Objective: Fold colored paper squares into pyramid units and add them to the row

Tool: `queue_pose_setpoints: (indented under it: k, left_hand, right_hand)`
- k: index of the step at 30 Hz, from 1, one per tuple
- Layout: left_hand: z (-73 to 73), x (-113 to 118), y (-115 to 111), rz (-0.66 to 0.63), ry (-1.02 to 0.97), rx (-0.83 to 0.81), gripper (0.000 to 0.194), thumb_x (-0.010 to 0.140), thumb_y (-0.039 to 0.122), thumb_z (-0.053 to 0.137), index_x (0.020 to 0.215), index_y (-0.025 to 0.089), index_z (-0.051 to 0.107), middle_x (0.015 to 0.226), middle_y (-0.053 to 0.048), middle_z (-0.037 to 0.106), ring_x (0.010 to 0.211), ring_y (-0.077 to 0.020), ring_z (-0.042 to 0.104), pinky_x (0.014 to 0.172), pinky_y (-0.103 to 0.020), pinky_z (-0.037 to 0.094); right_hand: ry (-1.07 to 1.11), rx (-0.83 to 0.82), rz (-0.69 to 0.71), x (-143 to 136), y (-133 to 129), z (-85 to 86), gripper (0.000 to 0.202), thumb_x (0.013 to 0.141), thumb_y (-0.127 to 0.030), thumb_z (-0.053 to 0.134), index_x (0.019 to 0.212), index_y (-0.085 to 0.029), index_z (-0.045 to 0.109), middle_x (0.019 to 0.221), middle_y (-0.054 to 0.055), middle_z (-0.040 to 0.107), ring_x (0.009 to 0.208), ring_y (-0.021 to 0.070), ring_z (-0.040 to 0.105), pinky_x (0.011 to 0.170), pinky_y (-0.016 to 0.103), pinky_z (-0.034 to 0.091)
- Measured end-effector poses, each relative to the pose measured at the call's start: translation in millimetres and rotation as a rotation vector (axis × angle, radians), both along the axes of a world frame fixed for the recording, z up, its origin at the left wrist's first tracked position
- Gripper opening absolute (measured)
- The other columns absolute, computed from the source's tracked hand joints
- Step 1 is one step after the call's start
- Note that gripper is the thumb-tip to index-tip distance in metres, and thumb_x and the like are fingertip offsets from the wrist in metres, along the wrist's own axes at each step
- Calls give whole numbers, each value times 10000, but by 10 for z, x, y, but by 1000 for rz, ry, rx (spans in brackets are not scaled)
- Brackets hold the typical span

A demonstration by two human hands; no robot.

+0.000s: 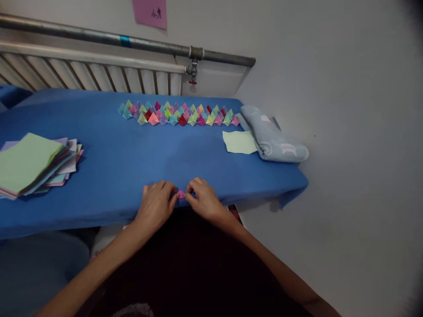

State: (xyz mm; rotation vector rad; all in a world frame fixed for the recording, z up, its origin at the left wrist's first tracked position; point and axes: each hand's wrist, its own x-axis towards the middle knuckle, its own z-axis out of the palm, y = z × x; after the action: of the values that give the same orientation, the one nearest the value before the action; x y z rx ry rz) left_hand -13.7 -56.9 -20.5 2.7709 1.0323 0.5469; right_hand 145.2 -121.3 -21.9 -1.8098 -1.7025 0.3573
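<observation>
Near the front edge of the blue-covered table point(112, 193), a small bright pink piece of folded paper point(181, 194) shows between my two hands. My left hand point(156, 200) pinches its left side with thumb and fingertips. On its right side, the fingers of my right hand point(202, 198) are closed in a pinch. Most of the pink paper is hidden by my fingers, so its full shape cannot be made out. Farther back, small pointed folded paper pieces point(182, 119) in many colours stand in rows along the table.
A stack of coloured paper sheets point(29, 160) lies at the left. A pale green sheet point(240, 142) is at the right, beside a folded grey-blue blanket point(274, 136). Behind the table run a radiator point(95, 72) and a metal pipe point(82, 35); a wall point(357, 154) bounds the right.
</observation>
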Motion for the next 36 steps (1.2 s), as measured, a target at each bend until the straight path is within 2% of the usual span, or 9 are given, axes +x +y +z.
queue_pose_setpoints:
  k: [5,9,12,17,27,36]
  left_hand:
    - [-100,-72,-58,-241,-94,261,235,953,127,419,942,170,650,883,-68,701,781,-208,580,808,-396,382]
    - [-149,-182,-74,-328,-118,370,286,938,81,411,1123,119,626,1013,-119,706,880,-225,595,873,-408,383]
    - [-158,-239,-87,-339,-83,378,337,923,70,399,1190,93,604,1080,-147,693,963,-262,588,880,-428,388]
    - [-216,-259,-64,-336,-84,364,335,924,92,430,1218,85,593,1105,-138,694,967,-273,591,859,-442,410]
    - [-271,-361,-26,-385,-165,376,337,920,50,452,1232,78,577,1129,-136,701,1008,-247,625,913,-439,448]
    - [-301,-324,-116,-293,-124,347,339,921,58,424,1209,75,603,1136,-153,686,1016,-269,601,855,-439,457]
  right_hand:
    - [-6,-26,6,-2,5,25,161,833,-127,620,710,-187,534,746,-10,538,735,142,477,685,277,352]
    - [26,-36,9,4,10,37,196,852,-167,625,685,-186,524,730,-17,524,719,133,470,682,272,348]
    - [42,-80,13,21,29,72,193,852,-180,637,690,-183,532,732,-20,523,726,129,475,689,266,350]
    - [45,-199,73,63,79,145,190,859,-260,658,720,-183,552,767,-14,534,766,134,487,705,262,354]
    - [79,-226,77,84,100,159,191,848,-283,664,723,-188,557,771,-17,525,722,122,475,665,251,343]
    - [56,-211,81,84,100,155,197,841,-277,664,708,-191,548,764,-20,522,734,126,474,675,257,343]
